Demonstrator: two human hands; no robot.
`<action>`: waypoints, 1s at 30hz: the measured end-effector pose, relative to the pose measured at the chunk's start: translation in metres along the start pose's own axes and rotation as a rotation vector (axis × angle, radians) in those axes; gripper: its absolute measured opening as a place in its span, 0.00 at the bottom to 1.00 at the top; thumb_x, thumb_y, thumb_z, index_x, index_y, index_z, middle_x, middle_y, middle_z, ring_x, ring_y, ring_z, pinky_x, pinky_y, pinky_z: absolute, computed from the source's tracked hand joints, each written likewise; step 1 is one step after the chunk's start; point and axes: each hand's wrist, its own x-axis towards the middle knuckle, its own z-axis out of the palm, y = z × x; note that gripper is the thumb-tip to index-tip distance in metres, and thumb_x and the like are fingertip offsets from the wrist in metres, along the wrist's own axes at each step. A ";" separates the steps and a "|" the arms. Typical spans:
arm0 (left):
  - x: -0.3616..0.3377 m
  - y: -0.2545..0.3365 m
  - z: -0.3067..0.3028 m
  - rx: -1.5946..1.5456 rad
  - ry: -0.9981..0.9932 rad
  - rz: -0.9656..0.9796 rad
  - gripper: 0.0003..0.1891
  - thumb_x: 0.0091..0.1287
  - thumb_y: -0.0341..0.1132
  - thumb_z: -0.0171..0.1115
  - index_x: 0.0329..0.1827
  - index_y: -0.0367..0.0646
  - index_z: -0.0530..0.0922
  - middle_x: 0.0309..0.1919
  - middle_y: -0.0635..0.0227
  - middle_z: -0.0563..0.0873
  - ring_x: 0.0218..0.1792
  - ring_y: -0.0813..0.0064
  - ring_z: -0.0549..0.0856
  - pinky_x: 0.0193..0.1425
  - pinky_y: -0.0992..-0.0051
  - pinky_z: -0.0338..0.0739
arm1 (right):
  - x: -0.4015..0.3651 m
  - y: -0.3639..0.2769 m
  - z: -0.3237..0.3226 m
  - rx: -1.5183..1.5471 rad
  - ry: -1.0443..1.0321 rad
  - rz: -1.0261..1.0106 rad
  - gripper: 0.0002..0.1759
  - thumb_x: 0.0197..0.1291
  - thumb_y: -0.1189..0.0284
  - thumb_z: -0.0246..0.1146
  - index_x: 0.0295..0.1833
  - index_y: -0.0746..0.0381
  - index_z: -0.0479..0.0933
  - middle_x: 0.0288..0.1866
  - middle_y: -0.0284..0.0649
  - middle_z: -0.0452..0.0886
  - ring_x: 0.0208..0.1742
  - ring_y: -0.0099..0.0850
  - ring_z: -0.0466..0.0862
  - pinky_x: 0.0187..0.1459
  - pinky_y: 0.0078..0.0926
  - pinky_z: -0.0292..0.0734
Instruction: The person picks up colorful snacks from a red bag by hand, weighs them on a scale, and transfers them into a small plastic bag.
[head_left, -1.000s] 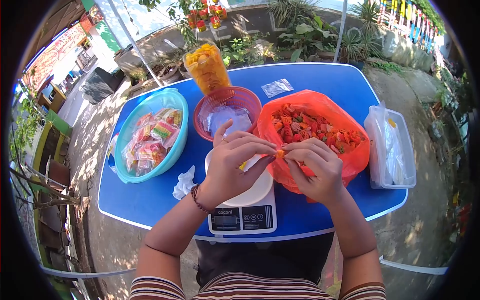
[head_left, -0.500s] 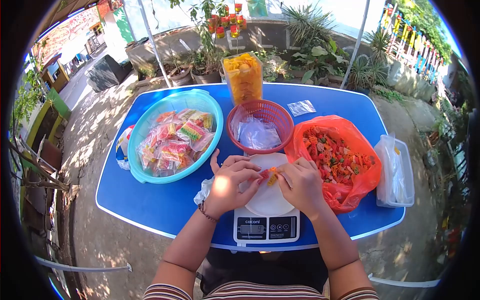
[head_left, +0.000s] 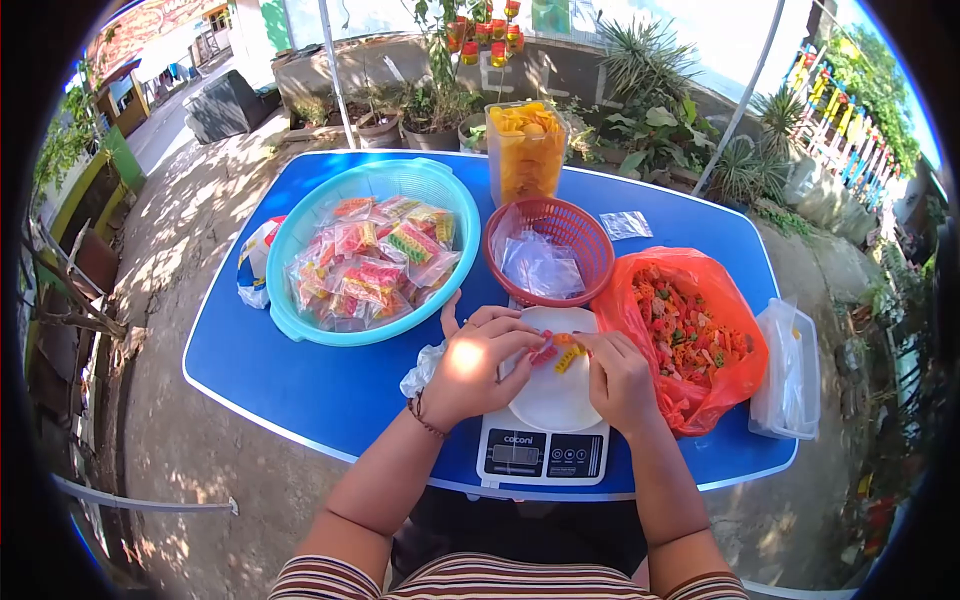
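Both hands are over the white plate (head_left: 550,402) of a kitchen scale (head_left: 543,462) at the table's front. My left hand (head_left: 478,368) pinches a small pink ridged snack piece (head_left: 545,350) between thumb and fingers; clear plastic seems to be around it. Opposite, my right hand (head_left: 622,382) has its thumb and fingertips closed at an orange piece (head_left: 563,339), partly hidden by the fingers. A yellow ridged piece (head_left: 569,360) hangs or lies just below the right fingertips. The hands are close together but apart.
A turquoise basket (head_left: 290,322) of filled packets stands left. Behind the plate is a red basket (head_left: 598,262) with clear bags. An orange bag (head_left: 745,290) of colourful pieces and a plastic box (head_left: 800,425) are right. A tall container (head_left: 526,150) stands behind.
The view has shifted, so the table things appear farther right. Both hands stay over the plate; the yellow piece now shows more below the right fingertips.
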 end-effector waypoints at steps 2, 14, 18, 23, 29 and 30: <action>-0.001 0.001 0.000 -0.016 0.004 0.008 0.16 0.60 0.33 0.68 0.52 0.53 0.87 0.52 0.74 0.89 0.62 0.69 0.82 0.79 0.42 0.37 | 0.001 -0.004 -0.001 0.057 0.018 -0.032 0.17 0.55 0.88 0.59 0.51 0.70 0.82 0.45 0.52 0.85 0.48 0.49 0.85 0.53 0.42 0.81; -0.001 0.000 0.005 -0.093 0.066 -0.078 0.30 0.66 0.34 0.60 0.75 0.48 0.71 0.73 0.61 0.74 0.76 0.62 0.69 0.81 0.44 0.36 | 0.051 -0.030 -0.005 0.091 0.054 -0.005 0.16 0.58 0.89 0.57 0.51 0.70 0.81 0.44 0.51 0.85 0.46 0.48 0.86 0.51 0.41 0.81; -0.001 -0.002 0.007 -0.122 0.080 -0.139 0.29 0.69 0.33 0.58 0.75 0.47 0.70 0.73 0.60 0.73 0.76 0.61 0.68 0.81 0.44 0.36 | 0.092 0.002 0.012 0.111 -0.119 0.202 0.15 0.61 0.83 0.59 0.53 0.68 0.82 0.48 0.56 0.86 0.53 0.50 0.86 0.54 0.41 0.81; -0.003 -0.006 0.013 -0.146 0.079 -0.159 0.27 0.70 0.34 0.58 0.74 0.47 0.70 0.72 0.61 0.74 0.77 0.61 0.68 0.81 0.45 0.37 | 0.142 0.046 0.050 -0.136 -0.563 0.162 0.17 0.59 0.76 0.64 0.54 0.65 0.84 0.53 0.56 0.85 0.57 0.51 0.84 0.59 0.44 0.79; -0.003 -0.009 0.012 -0.164 0.120 -0.137 0.27 0.71 0.36 0.58 0.74 0.47 0.70 0.71 0.60 0.75 0.75 0.62 0.70 0.81 0.47 0.39 | 0.163 0.064 0.071 -0.272 -0.601 0.117 0.14 0.52 0.76 0.67 0.47 0.61 0.84 0.49 0.50 0.86 0.56 0.50 0.84 0.57 0.44 0.79; -0.003 -0.009 0.011 -0.182 0.116 -0.143 0.27 0.71 0.36 0.58 0.74 0.47 0.70 0.71 0.60 0.75 0.76 0.62 0.69 0.81 0.48 0.37 | 0.163 0.064 0.068 -0.264 -0.621 0.132 0.14 0.52 0.77 0.67 0.46 0.61 0.84 0.48 0.49 0.86 0.56 0.49 0.84 0.57 0.44 0.79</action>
